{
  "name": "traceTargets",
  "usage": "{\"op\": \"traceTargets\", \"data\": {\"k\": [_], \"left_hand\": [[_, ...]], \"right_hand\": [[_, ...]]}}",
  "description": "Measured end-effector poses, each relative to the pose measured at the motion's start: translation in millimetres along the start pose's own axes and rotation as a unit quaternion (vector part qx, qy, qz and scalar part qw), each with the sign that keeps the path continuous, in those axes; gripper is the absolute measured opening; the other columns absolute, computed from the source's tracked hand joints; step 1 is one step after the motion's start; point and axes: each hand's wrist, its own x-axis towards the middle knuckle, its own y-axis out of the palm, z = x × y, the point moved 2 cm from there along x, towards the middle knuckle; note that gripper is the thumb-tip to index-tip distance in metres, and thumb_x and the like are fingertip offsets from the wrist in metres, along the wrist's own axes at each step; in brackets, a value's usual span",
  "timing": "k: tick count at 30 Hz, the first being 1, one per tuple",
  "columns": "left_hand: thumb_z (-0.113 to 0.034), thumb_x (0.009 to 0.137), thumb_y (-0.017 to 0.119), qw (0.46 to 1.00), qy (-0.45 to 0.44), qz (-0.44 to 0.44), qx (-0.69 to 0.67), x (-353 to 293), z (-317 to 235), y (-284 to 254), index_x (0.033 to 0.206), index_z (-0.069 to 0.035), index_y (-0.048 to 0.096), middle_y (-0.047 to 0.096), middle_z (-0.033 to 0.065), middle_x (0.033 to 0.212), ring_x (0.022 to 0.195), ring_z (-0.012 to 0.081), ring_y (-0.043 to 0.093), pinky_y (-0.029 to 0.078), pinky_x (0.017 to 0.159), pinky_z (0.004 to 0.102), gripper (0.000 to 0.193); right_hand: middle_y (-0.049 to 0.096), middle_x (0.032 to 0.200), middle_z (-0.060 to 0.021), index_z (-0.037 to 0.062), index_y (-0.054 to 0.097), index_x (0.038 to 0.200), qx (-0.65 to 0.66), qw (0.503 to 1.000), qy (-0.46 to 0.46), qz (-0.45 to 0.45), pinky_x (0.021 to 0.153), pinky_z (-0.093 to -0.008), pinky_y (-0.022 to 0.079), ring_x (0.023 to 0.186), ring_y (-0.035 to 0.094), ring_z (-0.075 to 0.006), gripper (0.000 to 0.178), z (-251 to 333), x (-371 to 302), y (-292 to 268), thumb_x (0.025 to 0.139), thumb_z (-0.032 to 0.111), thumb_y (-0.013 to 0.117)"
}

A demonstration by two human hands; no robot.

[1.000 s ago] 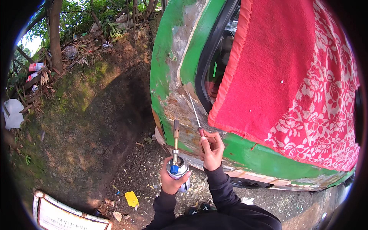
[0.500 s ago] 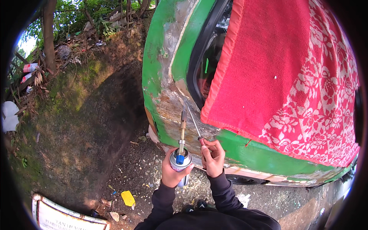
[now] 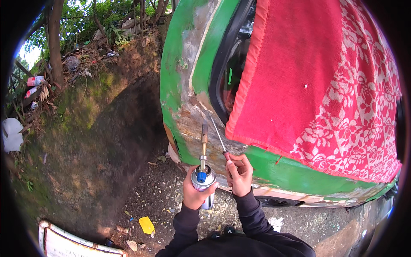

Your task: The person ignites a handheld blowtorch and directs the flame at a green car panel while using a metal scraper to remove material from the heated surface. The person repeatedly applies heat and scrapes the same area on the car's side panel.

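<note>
My left hand [image 3: 195,191] is wrapped round a gas torch [image 3: 204,174], a canister with a blue knob and a brass nozzle. The nozzle points away from me toward the scraped body panel of a green car [image 3: 261,165]. In my right hand [image 3: 240,174] is a screwdriver [image 3: 221,140] with a reddish handle, gripped between thumb and fingers. Its long shaft slants up and left, the tip at or very near the bare patch [image 3: 195,118] below the window corner. Whether the tip touches the metal I cannot tell. No flame shows at the nozzle.
A red floral towel [image 3: 287,77] drapes over the car's window and side. Left of the car rises a mossy earth bank [image 3: 90,141] with litter and trees. A rusty-framed white sign [image 3: 77,244] lies at the lower left, near a yellow scrap [image 3: 147,225] on the gravel.
Both hands keep their hold on the torch and screwdriver, with hardly any movement. The whole view has shifted slightly.
</note>
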Motion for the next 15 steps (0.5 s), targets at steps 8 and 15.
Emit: {"op": "traceTargets", "data": {"k": [8,15], "left_hand": [[-0.013,0.073,0.087,1.0,0.006,0.001,0.003,2.2,4.0,0.3,0.12,-0.001,0.052,0.066,0.0046,0.099,0.089,0.0112,0.065,0.052,0.083,0.0274,0.059],[-0.013,0.073,0.087,1.0,0.002,-0.002,0.002,3.2,-0.9,-1.6,0.12,-0.001,0.052,0.066,0.0047,0.098,0.089,0.0112,0.065,0.053,0.082,0.0275,0.06]], "right_hand": [[0.058,0.074,-0.0047,0.0021,0.055,0.109,0.015,1.0,0.011,0.004,0.034,-0.0224,0.021,0.041,0.034,-0.0029,0.011,0.4,0.1,0.9,0.1,0.005,0.058],[0.059,0.074,-0.0043,0.0021,0.054,0.108,0.022,1.0,0.021,0.004,0.035,-0.0219,0.02,0.042,0.033,-0.0023,0.009,1.5,1.7,3.4,0.1,0.005,0.058]]}}
